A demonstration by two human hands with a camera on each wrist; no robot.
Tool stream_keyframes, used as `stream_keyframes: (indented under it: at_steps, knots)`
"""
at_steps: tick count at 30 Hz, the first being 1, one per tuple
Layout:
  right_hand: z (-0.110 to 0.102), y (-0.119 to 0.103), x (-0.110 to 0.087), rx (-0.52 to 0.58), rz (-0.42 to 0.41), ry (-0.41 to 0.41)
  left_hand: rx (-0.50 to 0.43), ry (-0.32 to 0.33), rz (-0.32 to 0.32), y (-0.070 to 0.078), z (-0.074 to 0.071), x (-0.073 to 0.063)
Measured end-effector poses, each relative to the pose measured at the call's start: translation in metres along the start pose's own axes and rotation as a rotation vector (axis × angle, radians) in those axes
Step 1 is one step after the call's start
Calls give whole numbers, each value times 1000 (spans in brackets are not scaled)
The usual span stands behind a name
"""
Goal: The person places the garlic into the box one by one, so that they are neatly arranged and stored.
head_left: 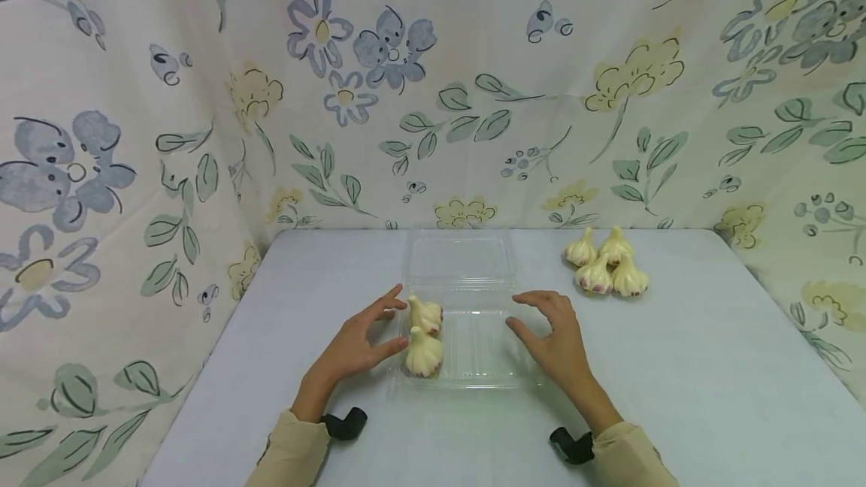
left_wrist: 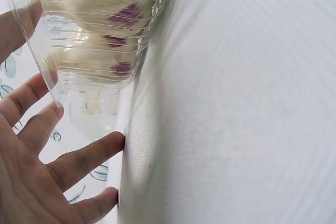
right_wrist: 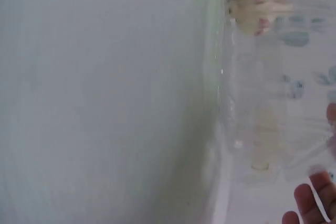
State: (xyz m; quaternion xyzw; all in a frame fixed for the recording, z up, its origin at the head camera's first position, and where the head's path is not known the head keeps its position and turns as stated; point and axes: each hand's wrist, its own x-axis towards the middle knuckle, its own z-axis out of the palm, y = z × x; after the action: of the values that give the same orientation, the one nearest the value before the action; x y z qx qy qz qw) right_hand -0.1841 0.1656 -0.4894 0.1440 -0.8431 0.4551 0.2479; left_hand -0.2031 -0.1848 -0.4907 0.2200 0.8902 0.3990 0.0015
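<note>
A clear plastic clamshell box [head_left: 480, 344] lies unfolded on the table, its lid [head_left: 460, 260] laid back behind the base. Two garlic bulbs [head_left: 424, 355] sit one behind the other along the left side of the base. My left hand [head_left: 355, 340] is at the box's left edge, fingers spread; in the left wrist view the fingertips [left_wrist: 55, 109] touch the clear rim, beside the purple-marked bulbs [left_wrist: 118, 17]. Over on the right side, my right hand [head_left: 558, 337] hovers by the box edge with thumb and fingers apart, holding nothing. Only its fingertips [right_wrist: 304, 198] show in the right wrist view, blurred.
Several more garlic bulbs [head_left: 629, 279] stand clustered at the back right of the white table [head_left: 704, 367]. A flowered curtain [head_left: 433, 156] hangs behind and at the sides. Black wrist-camera mounts [head_left: 346, 424] sit at both sleeves.
</note>
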Motion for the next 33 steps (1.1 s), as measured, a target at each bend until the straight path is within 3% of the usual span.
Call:
stream_keyframes:
  at_steps: [14,26,33]
  knots:
    - [-25,18,3,-38,238,60,-3,0,2,2,0,-3]
    - [-52,38,6,-89,319,207,-5,2,-4,3,-1,-2]
    - [-65,47,8,-121,375,246,0,8,-5,1,0,-1]
